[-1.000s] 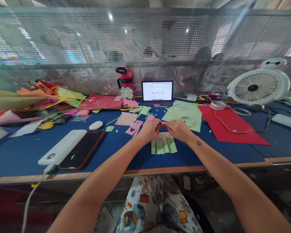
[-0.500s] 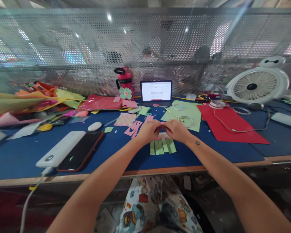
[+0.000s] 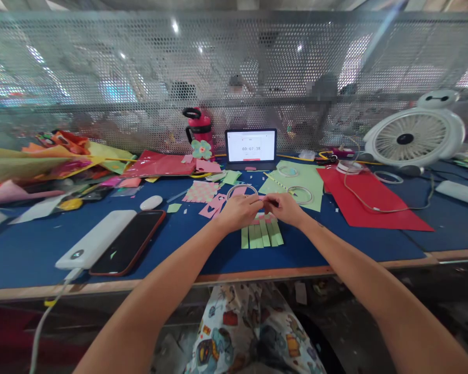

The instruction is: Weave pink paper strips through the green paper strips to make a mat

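My left hand [image 3: 239, 212] is closed, with the pale ring of a tape roll [image 3: 242, 186] rising behind its knuckles. My right hand [image 3: 284, 208] faces it, fingers pinched together; what lies in that pinch is too small to make out. A bit of pink paper [image 3: 262, 198] shows between the fingertips of both hands. Just below them, pale green paper strips [image 3: 262, 236] lie side by side on the blue table, their upper ends meeting a pink strip [image 3: 260, 220] partly hidden by my hands. Left of my left hand are pink cut-out paper [image 3: 212, 206] and a woven pink-and-green sheet [image 3: 200, 191].
A tablet [image 3: 251, 147] showing a timer stands behind my hands. Two tape rolls lie on green paper [image 3: 314, 179]; red paper [image 3: 378, 205] is further right, near a white fan [image 3: 417, 135]. A phone [image 3: 128, 243] and white power bank [image 3: 97, 239] lie left.
The tape roll's ring has come into view behind my left hand. My fingertips have shifted slightly, and my right wrist has turned a little. The green strips lie in the same place.
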### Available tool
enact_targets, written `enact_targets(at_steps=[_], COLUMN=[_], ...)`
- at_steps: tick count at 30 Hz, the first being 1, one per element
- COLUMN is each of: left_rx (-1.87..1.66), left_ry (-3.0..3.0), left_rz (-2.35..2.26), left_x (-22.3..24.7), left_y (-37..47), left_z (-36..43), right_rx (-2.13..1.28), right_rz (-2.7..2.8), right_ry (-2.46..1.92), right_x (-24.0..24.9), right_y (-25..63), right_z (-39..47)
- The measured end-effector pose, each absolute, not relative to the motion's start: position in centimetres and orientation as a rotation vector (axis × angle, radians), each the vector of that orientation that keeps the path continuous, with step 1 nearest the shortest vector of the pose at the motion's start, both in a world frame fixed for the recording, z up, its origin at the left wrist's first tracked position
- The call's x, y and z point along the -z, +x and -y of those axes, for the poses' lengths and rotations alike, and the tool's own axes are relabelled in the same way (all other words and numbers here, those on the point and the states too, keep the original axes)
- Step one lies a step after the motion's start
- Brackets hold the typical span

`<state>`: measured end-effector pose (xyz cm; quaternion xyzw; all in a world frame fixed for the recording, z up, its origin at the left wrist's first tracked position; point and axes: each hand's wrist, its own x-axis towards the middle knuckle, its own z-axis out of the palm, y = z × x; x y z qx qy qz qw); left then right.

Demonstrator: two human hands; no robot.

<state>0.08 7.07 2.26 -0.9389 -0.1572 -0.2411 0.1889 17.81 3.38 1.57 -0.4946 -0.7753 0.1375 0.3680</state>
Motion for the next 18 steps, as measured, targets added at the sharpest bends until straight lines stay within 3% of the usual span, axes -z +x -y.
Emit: enact_targets(at_steps=[3,6,10,18], left_rx=[0.740,0.750,0.558,0.264], left_ry=[-2.623,-2.626,-2.602,-2.579], left_rz=[0.543,0.789,1.223,1.498], left_x=[-2.7,-3.3,-3.6,-2.2], left_y=[-0.4,-1.4,-2.5,-2.9], left_z=[-7.1,-7.9,-9.3,-10.5], right_rx=[-0.492,-0.857,-1.232,-1.448], right_rz=[1.842,1.638,1.404,1.423], right_ry=[-1.287,-1.216,-1.085,-1.042], right_x=[-1.5,-1.5,-1.8,-2.1], right_y=[18.5,18.9,19.0,19.6], right_z=[-3.9,-4.1,-3.9,-3.7])
